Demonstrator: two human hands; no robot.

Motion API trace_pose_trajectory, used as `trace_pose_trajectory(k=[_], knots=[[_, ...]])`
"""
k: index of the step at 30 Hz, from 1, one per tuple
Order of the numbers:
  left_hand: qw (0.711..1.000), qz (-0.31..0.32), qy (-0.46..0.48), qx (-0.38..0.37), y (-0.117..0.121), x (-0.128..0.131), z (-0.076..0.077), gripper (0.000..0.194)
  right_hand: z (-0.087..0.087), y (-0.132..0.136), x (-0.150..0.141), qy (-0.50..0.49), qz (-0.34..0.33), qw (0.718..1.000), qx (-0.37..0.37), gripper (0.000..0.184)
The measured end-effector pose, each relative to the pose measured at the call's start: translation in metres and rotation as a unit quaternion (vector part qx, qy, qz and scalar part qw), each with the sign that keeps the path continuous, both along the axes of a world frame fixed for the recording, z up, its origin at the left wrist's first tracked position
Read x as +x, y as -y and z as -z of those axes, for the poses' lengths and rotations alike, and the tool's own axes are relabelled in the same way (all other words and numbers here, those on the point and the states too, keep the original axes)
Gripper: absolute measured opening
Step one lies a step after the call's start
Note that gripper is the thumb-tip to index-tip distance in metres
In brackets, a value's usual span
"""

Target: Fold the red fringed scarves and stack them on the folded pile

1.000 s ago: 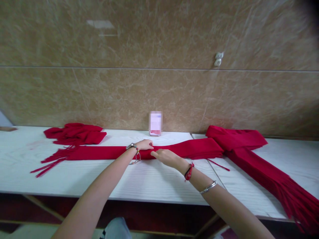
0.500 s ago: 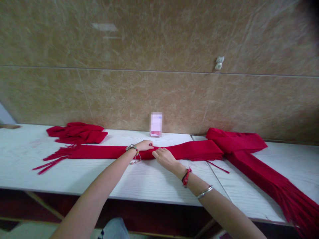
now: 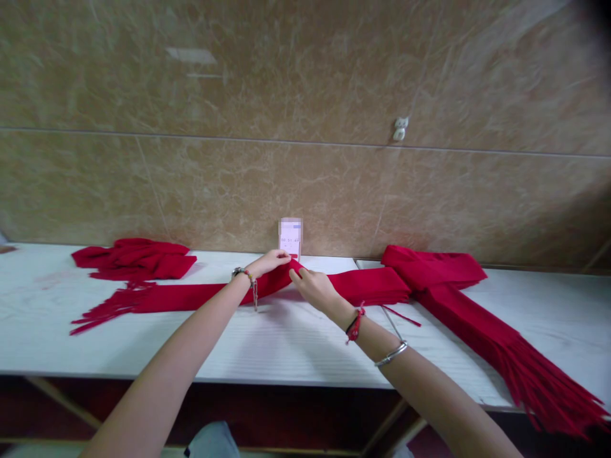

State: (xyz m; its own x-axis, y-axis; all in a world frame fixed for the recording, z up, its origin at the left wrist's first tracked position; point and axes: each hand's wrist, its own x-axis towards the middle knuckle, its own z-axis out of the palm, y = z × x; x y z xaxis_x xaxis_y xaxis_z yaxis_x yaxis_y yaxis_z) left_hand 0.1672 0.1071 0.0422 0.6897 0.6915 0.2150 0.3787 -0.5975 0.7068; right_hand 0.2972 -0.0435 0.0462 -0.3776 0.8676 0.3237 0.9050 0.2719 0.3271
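Note:
A long red scarf with a fringed left end stretches along the white table. Its middle is lifted off the surface, pinched between my two hands. My left hand has its fingers closed on the raised scarf's far edge. Just right of it, my right hand grips the near edge, fingers curled. Under and beyond my right hand, the cloth meets a layered, folded red stretch; whether it is all one scarf I cannot tell.
A crumpled red cloth lies at the back left. On the right, a folded red scarf stack hangs its fringe over the front edge of the white table. A phone leans on the tiled wall, with a small cat figure above.
Both hands have raised the scarf's middle from the table, forming a peak between them. The view has shifted slightly to the right.

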Motion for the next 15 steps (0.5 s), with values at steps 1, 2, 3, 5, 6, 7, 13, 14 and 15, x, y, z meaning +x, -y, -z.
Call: trace_pose_trajectory(k=[1, 2, 3, 5, 6, 7, 13, 14, 15], knots=[[1.0, 0.004, 0.015, 0.0, 0.0, 0.006, -0.009, 0.028, -0.01, 0.002, 0.005, 0.004, 0.01, 1.0, 0.008, 0.037], [1.0, 0.008, 0.029, 0.001, 0.001, 0.013, -0.017, 0.029, -0.02, 0.003, 0.011, 0.01, 0.018, 1.0, 0.017, 0.038], [0.999, 0.014, 0.044, 0.001, 0.001, 0.022, -0.026, 0.028, -0.03, 0.006, 0.017, 0.016, 0.026, 0.999, 0.027, 0.039], [0.997, 0.024, 0.077, 0.004, 0.004, 0.041, -0.044, 0.027, -0.048, 0.012, 0.033, 0.031, 0.044, 0.997, 0.047, 0.04], [0.995, 0.03, 0.095, 0.003, 0.006, 0.052, -0.053, 0.025, -0.056, 0.016, 0.043, 0.038, 0.052, 0.996, 0.057, 0.039], [0.993, 0.036, 0.113, 0.001, 0.009, 0.063, -0.061, 0.023, -0.064, 0.02, 0.054, 0.042, 0.059, 0.995, 0.066, 0.039], [0.983, 0.079, 0.162, 0.017, 0.033, 0.15, -0.093, 0.018, -0.083, 0.04, 0.136, 0.018, 0.046, 0.992, 0.113, 0.047], [0.986, 0.074, 0.143, 0.035, 0.038, 0.166, -0.093, 0.019, -0.08, 0.041, 0.151, 0.007, 0.039, 0.993, 0.115, 0.049], [0.989, 0.067, 0.118, 0.053, 0.044, 0.181, -0.091, 0.021, -0.074, 0.043, 0.166, -0.005, 0.033, 0.993, 0.115, 0.051]])
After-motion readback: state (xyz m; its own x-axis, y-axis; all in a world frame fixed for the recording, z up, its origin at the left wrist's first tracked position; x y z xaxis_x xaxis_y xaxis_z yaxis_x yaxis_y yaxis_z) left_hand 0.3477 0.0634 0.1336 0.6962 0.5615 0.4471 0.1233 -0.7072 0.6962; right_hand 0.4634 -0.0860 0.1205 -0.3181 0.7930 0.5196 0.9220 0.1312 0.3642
